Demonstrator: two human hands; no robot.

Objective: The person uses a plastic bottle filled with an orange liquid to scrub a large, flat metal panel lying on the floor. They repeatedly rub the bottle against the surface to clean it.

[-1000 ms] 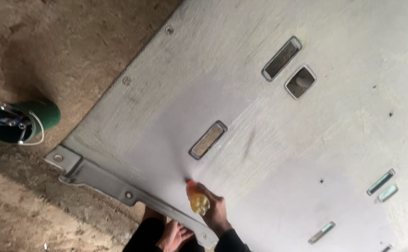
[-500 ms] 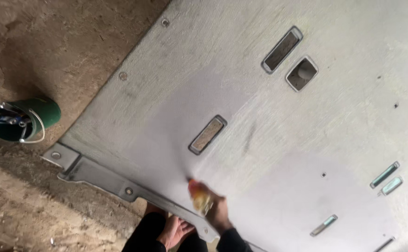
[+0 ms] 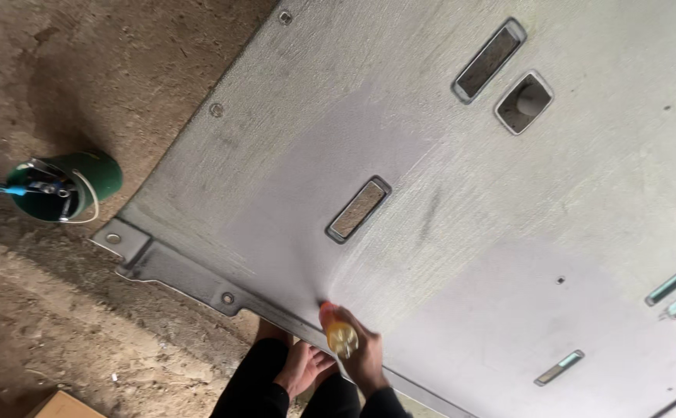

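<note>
Head view: a small yellow bottle (image 3: 339, 334) is pinched in the right hand (image 3: 362, 352) at the near edge of a grey fabric panel (image 3: 446, 232).
The left hand (image 3: 304, 368) is held spread, palm up, just beside it; a green can (image 3: 63, 186) is seen well apart on the dirt floor (image 3: 59, 62).

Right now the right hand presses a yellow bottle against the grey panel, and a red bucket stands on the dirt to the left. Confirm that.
One detail is wrong: the bucket is green, not red, as the head view shows. The right hand does hold the yellow bottle against the grey panel.

A tan cardboard box corner (image 3: 63, 405) at the bottom-left edge, on dirt ground (image 3: 59, 325).
</note>
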